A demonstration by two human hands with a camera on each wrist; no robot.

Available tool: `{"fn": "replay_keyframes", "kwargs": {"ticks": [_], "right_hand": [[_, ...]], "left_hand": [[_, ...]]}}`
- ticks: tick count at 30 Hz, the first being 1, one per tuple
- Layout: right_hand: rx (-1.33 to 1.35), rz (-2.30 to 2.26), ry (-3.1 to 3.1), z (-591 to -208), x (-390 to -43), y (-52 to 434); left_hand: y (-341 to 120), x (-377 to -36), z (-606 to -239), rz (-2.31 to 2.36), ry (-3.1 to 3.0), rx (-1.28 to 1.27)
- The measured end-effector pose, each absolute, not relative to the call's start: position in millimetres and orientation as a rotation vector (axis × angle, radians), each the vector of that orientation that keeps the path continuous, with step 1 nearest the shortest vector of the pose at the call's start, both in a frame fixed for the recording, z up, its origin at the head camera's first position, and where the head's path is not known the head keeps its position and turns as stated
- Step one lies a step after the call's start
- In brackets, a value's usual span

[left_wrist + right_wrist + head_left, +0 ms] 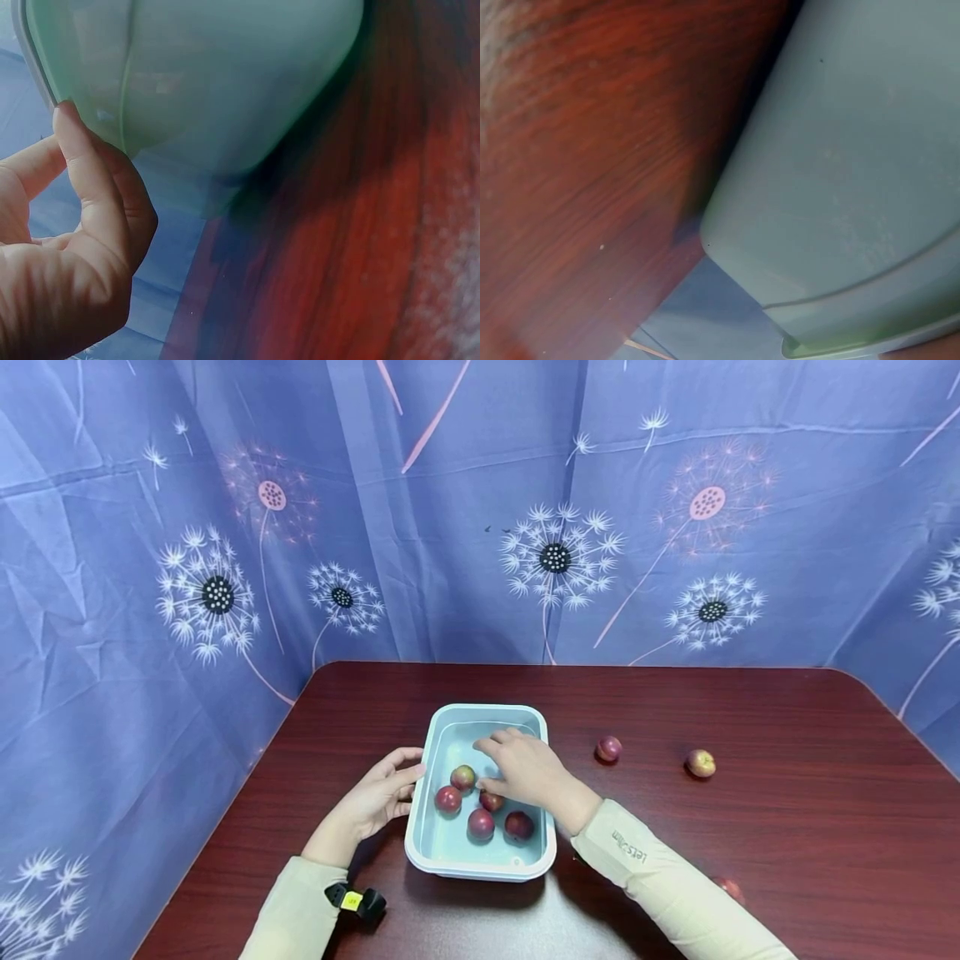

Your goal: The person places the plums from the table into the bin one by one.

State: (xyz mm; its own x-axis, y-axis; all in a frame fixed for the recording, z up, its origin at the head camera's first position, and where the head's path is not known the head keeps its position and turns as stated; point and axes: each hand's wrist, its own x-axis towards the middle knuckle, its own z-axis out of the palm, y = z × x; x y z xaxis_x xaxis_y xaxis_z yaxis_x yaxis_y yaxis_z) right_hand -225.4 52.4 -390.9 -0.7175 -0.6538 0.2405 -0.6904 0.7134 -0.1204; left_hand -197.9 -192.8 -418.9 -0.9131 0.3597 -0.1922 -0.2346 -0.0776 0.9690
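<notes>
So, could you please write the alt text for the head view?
A person's right hand reaches into a pale blue tub of at least five reddish fruits while the left hand holds its side. Three more fruits lie on the dark red table to the right, one partly hidden by a sleeve, before a blue dandelion-patterned curtain.

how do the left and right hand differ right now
The left hand holds the left rim of the light-blue container, while the right hand is over its interior, close to the fruits. The left hand's sleeve has a black strap by it; the right hand's sleeve shows printed lettering. Both sleeves are pale.
</notes>
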Motion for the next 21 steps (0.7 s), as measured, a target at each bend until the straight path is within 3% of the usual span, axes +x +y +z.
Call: {"fn": "replay_keyframes", "kwargs": {"ticks": [21], "right_hand": [[0.923,0.443,-2.392,-393.4,-222.4,56.5]], "left_hand": [[-191.6,-195.5,-418.2,2.000,1.877,0.116]]}}
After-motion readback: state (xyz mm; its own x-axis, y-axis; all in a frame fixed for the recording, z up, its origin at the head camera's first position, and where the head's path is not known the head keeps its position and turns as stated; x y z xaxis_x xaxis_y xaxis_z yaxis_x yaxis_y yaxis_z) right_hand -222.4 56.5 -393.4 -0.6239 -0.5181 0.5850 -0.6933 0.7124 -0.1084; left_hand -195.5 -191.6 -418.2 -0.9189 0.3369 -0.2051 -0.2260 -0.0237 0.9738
